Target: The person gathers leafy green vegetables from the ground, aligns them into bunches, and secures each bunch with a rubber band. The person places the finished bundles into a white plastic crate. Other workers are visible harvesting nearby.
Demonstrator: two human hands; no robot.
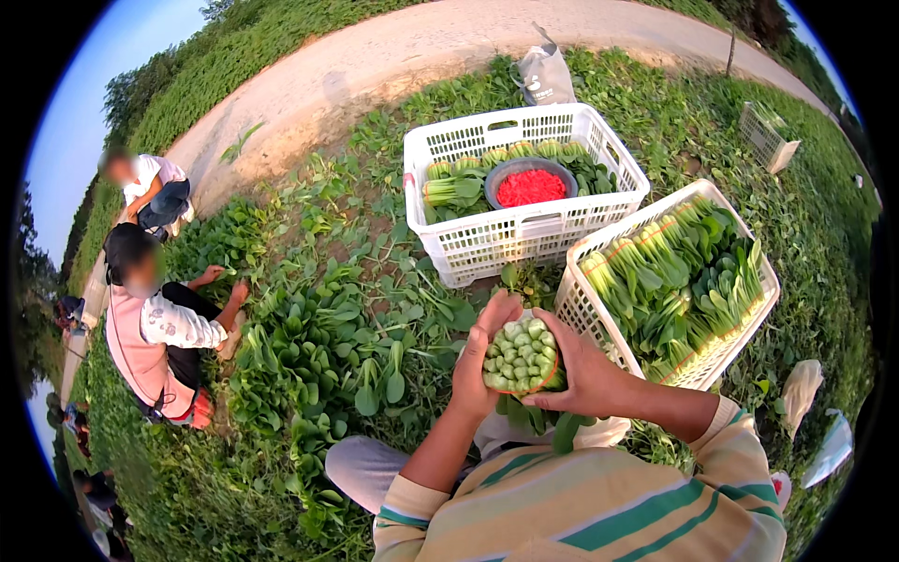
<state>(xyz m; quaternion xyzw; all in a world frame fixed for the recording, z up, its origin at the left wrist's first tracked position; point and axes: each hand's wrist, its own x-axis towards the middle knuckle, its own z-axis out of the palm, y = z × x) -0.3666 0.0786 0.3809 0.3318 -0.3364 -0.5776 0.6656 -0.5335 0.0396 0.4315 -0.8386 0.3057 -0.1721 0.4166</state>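
A bundle of leafy greens [521,357], its pale cut stem ends turned up towards me, is held between my two hands with a red-orange band around it. My left hand [479,358] clasps its left side, and my right hand [579,372] grips its right side. Beyond them stands a white plastic crate [523,242] with banded bundles and a grey bowl [495,175] full of red bands [531,187]. Close by on the right, a second white crate [604,327] holds rows of banded greens [657,260]. Leaves of the held bundle hang down over my lap.
Cut greens [302,351] lie on the ground at left, where a person in a pink vest [151,344] crouches. Another person [158,186] squats farther off; several more are behind. A grey bag [546,76] stands behind the crates, another crate [765,140] far right. A dirt road [379,53] curves beyond.
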